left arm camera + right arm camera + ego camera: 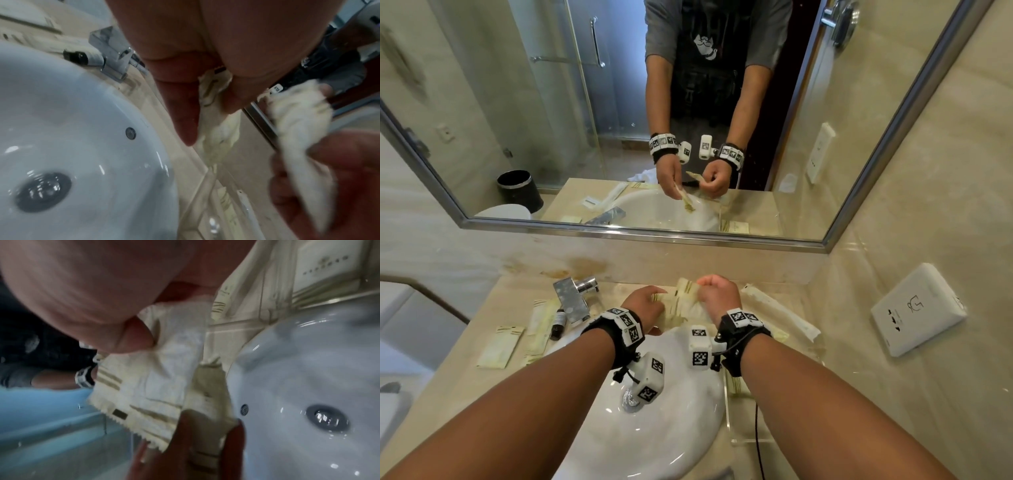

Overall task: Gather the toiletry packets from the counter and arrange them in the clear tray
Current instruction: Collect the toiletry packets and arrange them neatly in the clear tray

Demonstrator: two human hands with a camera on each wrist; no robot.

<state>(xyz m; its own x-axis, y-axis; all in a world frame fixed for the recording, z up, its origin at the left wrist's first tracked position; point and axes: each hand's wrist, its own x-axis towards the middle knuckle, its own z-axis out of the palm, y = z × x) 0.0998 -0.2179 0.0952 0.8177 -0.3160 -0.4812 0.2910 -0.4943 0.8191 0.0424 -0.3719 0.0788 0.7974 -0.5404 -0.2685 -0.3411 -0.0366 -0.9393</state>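
Observation:
Both hands hover over the back rim of the sink, each pinching cream toiletry packets with gold stripes point(681, 298). My left hand point(647, 305) holds a crumpled packet point(218, 116) between thumb and fingers. Next to it on the right, my right hand point(717, 291) grips a striped packet point(164, 369) under its thumb point(133, 340); the left hand's fingers point(185, 443) touch the packets from below. The clear tray point(726, 404) stands right of the basin, under my right forearm, with long packets point(780, 308) lying in it. More packets point(500, 346) lie on the counter to the left.
The white sink point(654, 428) fills the middle, with the chrome faucet point(573, 298) at its back left and a small dark bottle point(558, 323) beside it. A mirror runs along the back wall. A white wall panel point(917, 308) sits at the right.

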